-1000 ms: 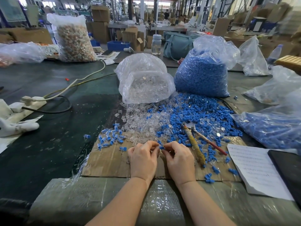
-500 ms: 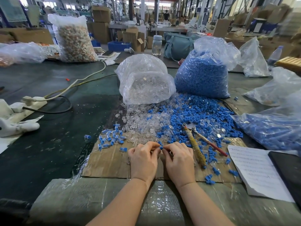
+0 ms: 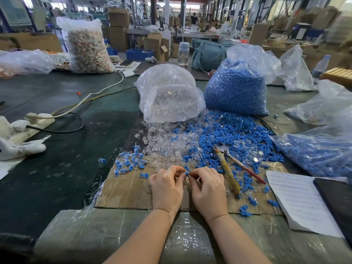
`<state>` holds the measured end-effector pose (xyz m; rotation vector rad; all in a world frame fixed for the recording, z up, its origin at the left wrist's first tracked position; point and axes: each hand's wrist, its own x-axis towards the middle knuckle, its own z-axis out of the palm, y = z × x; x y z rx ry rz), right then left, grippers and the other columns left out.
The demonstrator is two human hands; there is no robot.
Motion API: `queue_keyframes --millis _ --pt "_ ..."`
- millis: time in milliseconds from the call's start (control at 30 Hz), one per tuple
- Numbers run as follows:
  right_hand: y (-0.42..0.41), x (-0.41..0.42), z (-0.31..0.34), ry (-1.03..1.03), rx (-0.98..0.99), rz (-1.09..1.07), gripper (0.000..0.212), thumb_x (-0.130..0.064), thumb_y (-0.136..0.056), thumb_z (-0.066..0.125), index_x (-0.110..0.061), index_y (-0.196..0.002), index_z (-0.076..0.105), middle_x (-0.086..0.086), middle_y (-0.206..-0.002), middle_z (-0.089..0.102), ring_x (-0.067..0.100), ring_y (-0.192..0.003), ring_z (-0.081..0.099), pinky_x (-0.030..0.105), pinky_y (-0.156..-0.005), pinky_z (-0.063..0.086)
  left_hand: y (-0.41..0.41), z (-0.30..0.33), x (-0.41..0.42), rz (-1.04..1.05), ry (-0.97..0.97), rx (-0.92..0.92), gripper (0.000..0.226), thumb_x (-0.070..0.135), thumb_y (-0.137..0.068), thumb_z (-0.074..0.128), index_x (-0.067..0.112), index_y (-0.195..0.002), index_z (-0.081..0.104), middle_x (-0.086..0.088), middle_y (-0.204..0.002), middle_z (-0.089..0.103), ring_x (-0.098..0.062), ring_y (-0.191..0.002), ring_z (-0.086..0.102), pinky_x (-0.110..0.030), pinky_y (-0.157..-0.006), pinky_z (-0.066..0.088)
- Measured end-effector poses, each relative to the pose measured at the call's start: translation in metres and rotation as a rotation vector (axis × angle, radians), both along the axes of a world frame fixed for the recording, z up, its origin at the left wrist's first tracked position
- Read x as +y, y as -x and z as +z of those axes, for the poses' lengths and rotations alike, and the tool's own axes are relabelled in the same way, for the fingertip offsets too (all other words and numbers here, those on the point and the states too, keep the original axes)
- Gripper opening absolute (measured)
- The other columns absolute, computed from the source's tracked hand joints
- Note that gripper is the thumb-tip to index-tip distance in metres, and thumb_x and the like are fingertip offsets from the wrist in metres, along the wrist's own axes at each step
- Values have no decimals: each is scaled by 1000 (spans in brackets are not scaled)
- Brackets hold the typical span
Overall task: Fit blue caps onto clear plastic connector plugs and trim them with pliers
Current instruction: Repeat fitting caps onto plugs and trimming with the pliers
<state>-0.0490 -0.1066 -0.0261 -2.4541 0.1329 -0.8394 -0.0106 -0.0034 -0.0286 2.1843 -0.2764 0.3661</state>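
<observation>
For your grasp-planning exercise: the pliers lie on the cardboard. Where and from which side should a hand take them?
Grip the pliers by the two handles, from the near right. The handles splay toward the person on the cardboard; the head lies among the loose blue caps.

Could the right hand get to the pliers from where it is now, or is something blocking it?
Probably yes. The pliers lie untouched on the cardboard just right of the right hand, with only loose blue caps around them. But that hand and the left hand both pinch a small blue cap, so it must let go first.
</observation>
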Motion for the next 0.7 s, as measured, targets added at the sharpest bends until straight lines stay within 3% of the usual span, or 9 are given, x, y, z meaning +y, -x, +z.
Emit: queue_keyframes --millis 267,700 --pt "1 -1 3 -30 34 81 28 -3 -73 70 -19 -97 73 -1 -84 62 24 -81 58 41 -75 44 -2 -2 1 -3 -26 21 10 28 -89 60 30 -97 66 9 -87 65 -13 -92 52 -14 -79 15" --pt "-2 -3 0 -41 14 81 14 -15 -78 72 -20 -91 72 -4 -83 61 22 -80 58 39 -74 44 -2 -3 1 -3 -20 42 11 31 -89 58 32 -97 66 10 -87 64 -15 -94 51 -13 -77 14"
